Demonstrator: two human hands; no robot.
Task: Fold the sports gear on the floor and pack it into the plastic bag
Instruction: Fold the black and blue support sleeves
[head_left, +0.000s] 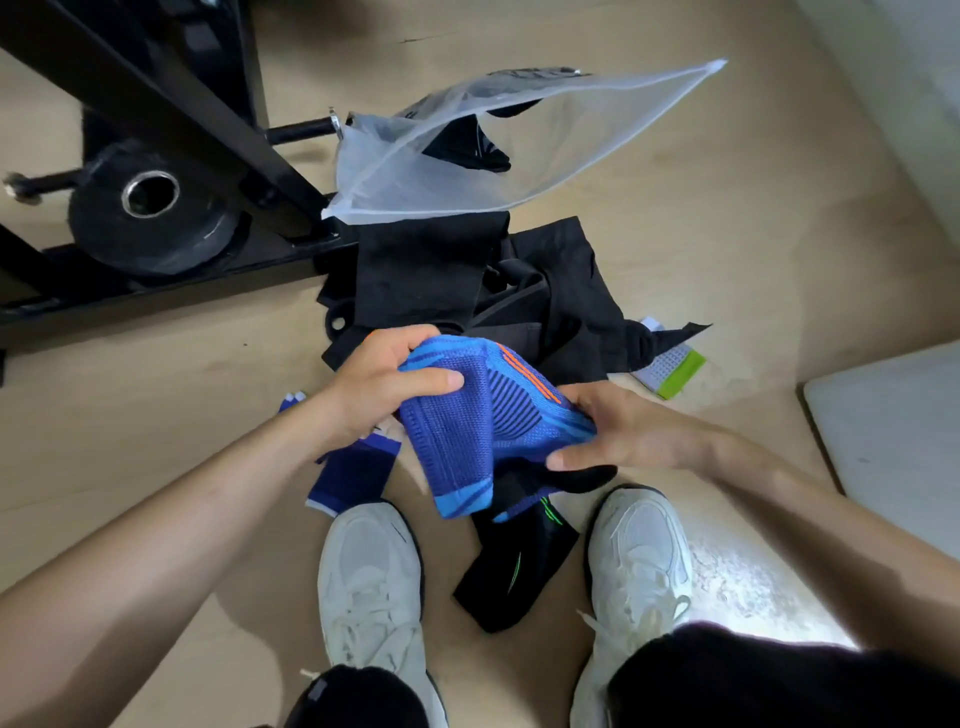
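Both hands hold the blue knitted knee sleeve with orange stripes (467, 415) up over the floor, near the white shoes (369, 571). The left hand (384, 379) grips its top corner, and the right hand (618, 431) pinches its side edge. The springy sleeve could pop open if one hand lets go. The see-through plastic zip bag (545, 140) lies past a pile of black clothes (441, 291), so the sleeve might drop on the way. The floor (156, 415) is smooth pale wood. A round black weight plate (150, 228) sits at the left.

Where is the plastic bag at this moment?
In the head view the plastic bag lies on the floor at upper centre, just beyond the pile of black clothes and right of the black gym frame.
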